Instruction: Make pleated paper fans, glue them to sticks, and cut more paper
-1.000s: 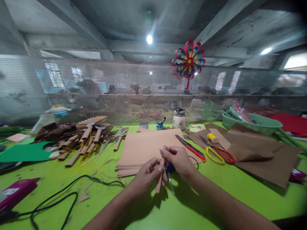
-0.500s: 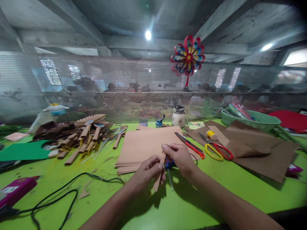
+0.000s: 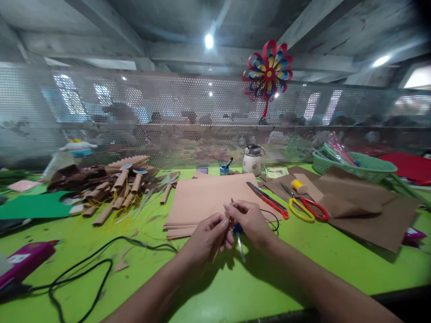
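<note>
Two hands [image 3: 210, 231] [image 3: 252, 222], nearly closed, pinching a brown paper strip [image 3: 215, 254]

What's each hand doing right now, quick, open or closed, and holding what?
Left hand: closed, holding a narrow brown paper strip.
Right hand: closed, pinching the same strip near its upper end.

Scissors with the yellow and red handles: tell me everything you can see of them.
The scissors lie right of the right hand, which does not touch them. Dark, metallic-looking blades point away and leftward, over brown paper. Of the two plastic-looking loops, yellow left, red right, the yellow one lies on the green table.
</note>
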{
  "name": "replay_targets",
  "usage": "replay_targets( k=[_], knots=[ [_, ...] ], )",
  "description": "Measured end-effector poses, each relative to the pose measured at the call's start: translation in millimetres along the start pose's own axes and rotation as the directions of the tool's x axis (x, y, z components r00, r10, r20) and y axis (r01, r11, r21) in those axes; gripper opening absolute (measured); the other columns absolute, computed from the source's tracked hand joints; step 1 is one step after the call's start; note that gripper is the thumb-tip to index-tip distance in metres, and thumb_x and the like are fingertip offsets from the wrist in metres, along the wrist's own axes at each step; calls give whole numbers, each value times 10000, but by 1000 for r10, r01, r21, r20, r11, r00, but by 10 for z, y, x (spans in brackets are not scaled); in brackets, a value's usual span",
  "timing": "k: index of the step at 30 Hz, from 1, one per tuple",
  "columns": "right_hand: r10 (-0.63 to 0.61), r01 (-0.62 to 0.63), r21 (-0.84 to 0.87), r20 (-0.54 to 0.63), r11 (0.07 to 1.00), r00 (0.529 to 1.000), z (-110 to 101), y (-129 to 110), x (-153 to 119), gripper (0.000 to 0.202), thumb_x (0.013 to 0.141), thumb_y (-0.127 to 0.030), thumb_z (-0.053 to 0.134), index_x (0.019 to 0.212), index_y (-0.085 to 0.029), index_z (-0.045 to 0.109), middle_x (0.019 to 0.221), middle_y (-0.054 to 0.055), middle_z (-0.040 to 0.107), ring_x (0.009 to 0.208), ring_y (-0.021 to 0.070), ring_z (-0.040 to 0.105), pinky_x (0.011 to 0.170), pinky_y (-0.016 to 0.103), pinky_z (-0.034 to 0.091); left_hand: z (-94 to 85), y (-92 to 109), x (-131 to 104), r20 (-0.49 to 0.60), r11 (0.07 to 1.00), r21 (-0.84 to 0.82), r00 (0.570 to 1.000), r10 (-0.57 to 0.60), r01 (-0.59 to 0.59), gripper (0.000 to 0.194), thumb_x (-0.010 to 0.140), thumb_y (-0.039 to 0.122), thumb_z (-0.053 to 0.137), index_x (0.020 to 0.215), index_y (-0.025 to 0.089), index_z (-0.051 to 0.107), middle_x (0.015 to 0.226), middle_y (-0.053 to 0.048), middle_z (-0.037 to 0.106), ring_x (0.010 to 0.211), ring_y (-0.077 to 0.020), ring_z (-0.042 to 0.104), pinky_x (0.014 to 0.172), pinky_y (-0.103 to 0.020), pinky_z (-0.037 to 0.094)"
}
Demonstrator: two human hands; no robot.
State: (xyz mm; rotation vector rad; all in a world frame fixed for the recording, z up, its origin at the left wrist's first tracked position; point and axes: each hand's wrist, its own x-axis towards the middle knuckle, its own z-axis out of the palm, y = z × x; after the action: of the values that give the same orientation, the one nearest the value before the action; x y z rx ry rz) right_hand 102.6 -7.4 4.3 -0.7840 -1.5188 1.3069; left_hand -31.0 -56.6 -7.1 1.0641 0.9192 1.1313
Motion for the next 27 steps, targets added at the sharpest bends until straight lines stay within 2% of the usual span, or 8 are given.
replay_targets(
  k=[3,7,11,15,22,27],
  knots=[
    [-3,3,-22,-14,1000,1000,-24,9,18,405,753,-517,692,607,-156,583,552,-19,535,529,105,464,548,251,383,-10,18,-8,-6,1000,-8,1000,4,-4,320,816,416,690,693,147,567,548,-7,589,437,-63,477,413,-164,303],
    [11,-11,-2,-19,1000,1000,-41,9,3,430,745,-524,690,559,-159,558,507,-28,501,503,99,421,526,253,343,-50,-27,13,17,1000,-29,1000,8,-8,294,791,397,723,743,141,585,569,-5,596,450,-55,473,434,-153,320],
    [90,-86,107,-28,991,996,-45,25,-4,416,697,-532,718,564,-159,591,491,-10,548,473,107,457,515,257,361,-75,-76,35,36,998,-55,999,-23,25,268,786,364,731,759,145,579,548,9,573,432,-50,453,417,-150,296],
    [117,-113,122,-26,986,993,-35,62,19,423,685,-533,729,546,-165,572,480,-9,553,467,110,469,517,258,368,-70,-80,35,22,998,-48,998,-50,52,249,844,369,658,762,154,562,537,5,578,395,-47,420,390,-152,269],
    [79,-80,91,22,993,997,-44,63,34,379,713,-494,723,614,-152,595,532,-21,547,520,106,470,557,251,388,-138,-101,58,51,997,19,996,-72,71,270,890,434,583,863,166,557,570,-1,611,386,-46,466,373,-132,264],
    [74,-82,97,81,992,994,-47,26,12,317,700,-440,739,733,-140,645,648,-3,600,597,119,518,614,261,419,-190,-133,84,79,999,-17,996,-49,51,250,895,411,583,903,167,533,597,-20,642,419,-71,551,396,-130,354]
  ],
)
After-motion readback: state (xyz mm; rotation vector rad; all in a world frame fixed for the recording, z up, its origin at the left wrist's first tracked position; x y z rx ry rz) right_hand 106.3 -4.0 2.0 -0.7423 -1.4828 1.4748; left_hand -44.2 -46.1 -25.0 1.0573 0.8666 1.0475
